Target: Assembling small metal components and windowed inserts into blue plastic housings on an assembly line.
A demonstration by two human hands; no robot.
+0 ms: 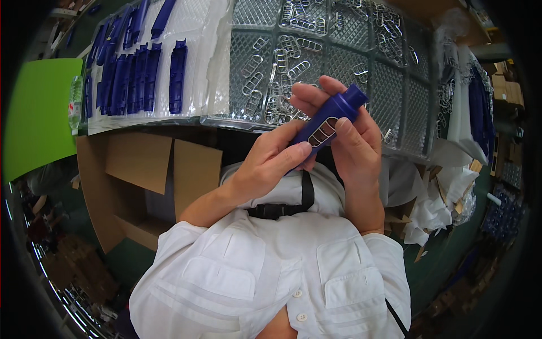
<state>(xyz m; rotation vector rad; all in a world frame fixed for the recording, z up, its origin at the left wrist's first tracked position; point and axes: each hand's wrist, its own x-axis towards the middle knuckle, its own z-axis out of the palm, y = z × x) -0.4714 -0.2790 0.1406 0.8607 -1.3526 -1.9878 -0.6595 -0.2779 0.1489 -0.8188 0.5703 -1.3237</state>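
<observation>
Up close in the head view, both hands meet over the near edge of the worktop (pixel 186 121), together holding a dark blue plastic housing (pixel 330 117) that tilts up toward the right. The left hand (pixel 270 161) grips its lower end, thumb laid along the side and fingers curled underneath. The right hand (pixel 353 144) wraps the upper part from behind, its thumb pressing on the face where a clear insert (pixel 323 133) with oval windows sits in the housing's opening. The housing's round end (pixel 354 93) sticks out above the fingers.

Behind the hands, a grey moulded tray (pixel 389 96) with a diamond pattern carries many loose clear inserts (pixel 282 56) of the same kind, spread across its compartments. Toward the far left corner of the worktop, more blue housings (pixel 141 73) lie in rows on a white tray (pixel 195 68). Below the worktop's near edge on the left stands an open cardboard box (pixel 141 169). A green sheet (pixel 36 113) fills the left rim of the view.
</observation>
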